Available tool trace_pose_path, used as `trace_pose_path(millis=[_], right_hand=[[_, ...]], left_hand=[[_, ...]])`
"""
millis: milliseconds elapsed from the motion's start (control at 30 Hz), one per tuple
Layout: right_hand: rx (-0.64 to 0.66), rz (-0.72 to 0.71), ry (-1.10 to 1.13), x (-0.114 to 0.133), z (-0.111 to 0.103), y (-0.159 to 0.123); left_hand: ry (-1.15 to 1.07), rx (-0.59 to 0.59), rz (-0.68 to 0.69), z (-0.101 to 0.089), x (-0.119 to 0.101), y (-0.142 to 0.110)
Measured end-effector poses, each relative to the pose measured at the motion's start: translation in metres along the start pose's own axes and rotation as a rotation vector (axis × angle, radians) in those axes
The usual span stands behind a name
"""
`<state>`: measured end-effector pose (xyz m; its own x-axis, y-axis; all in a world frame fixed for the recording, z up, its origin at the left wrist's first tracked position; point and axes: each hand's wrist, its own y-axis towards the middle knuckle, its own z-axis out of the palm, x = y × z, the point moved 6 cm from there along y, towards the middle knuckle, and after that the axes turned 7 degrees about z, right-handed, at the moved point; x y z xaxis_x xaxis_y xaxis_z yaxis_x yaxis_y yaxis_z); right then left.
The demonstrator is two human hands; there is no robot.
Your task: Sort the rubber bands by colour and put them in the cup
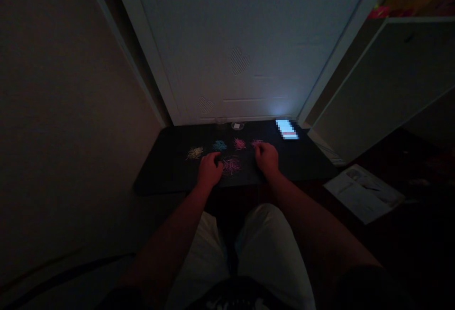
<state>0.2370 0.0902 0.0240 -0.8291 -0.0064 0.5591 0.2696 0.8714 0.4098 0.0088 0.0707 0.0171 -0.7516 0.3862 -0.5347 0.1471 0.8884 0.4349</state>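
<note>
On the dark table, my left hand (210, 169) rests at the left edge of a loose pile of thin purple strands (232, 165), its thumb and forefinger apart. My right hand (268, 158) is closed, its fingertips down at a smaller pinkish-purple pile (256, 143); what they pinch is too small and dark to make out. In a row to the left of that pile lie a pink pile (239, 144), a blue pile (220, 145) and a pale yellow pile (195, 152) of similar thin pieces.
A lit phone (286, 129) lies at the table's back right. By the white panel (249, 35) sits a small clear round container (237, 125) with a white label. The black table (167, 168) ends near my knees. A printed sheet (364, 193) lies lower right.
</note>
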Motion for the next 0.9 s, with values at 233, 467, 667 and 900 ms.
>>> trace_pose_path(millis=[233,467,667,900], right_hand=[[0.052,0.111,-0.332,-0.013,-0.004,0.010],[0.121,0.131,-0.392,-0.008,-0.001,0.007],[0.048,0.150,-0.277,-0.013,-0.005,0.007],[0.151,-0.216,-0.152,0.012,0.001,-0.004]], left_hand=[[0.172,0.238,0.086,0.010,-0.017,-0.003],[0.123,0.274,0.143,0.012,-0.021,-0.005],[-0.142,0.163,0.084,0.010,-0.007,-0.004],[-0.172,0.046,-0.074,0.007,0.005,0.000]])
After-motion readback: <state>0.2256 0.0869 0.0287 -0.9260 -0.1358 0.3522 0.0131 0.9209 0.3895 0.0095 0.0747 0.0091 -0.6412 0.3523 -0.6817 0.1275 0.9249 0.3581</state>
